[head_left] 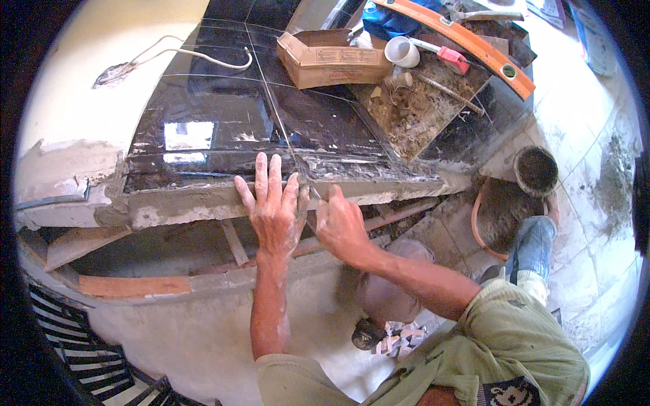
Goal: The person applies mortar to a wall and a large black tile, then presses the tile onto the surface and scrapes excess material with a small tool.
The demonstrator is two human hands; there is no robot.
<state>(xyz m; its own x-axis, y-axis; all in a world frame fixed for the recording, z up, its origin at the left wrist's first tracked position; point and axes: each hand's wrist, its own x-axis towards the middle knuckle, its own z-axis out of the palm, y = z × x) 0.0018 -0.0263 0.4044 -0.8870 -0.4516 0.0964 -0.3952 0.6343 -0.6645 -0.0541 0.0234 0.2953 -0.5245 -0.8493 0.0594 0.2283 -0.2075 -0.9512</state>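
From the white cable (203, 55) on your left, your left hand (274, 206) lies spread flat, holding nothing, on the mortared front edge (203, 199) of the black slab (223, 115), your right hand (340, 227) curled against it, cardboard box (332, 57), orange level (467, 40) and bucket (536, 169) beyond.

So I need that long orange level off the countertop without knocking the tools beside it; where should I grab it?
Take the orange level around its middle, closing over its two long narrow edges from above. It lies flat and slanted across the messy far corner, its near end with the round vial window sticking past the countertop edge. The middle likely balances best; lift straight up, clear of the red-handled tool and white cup.
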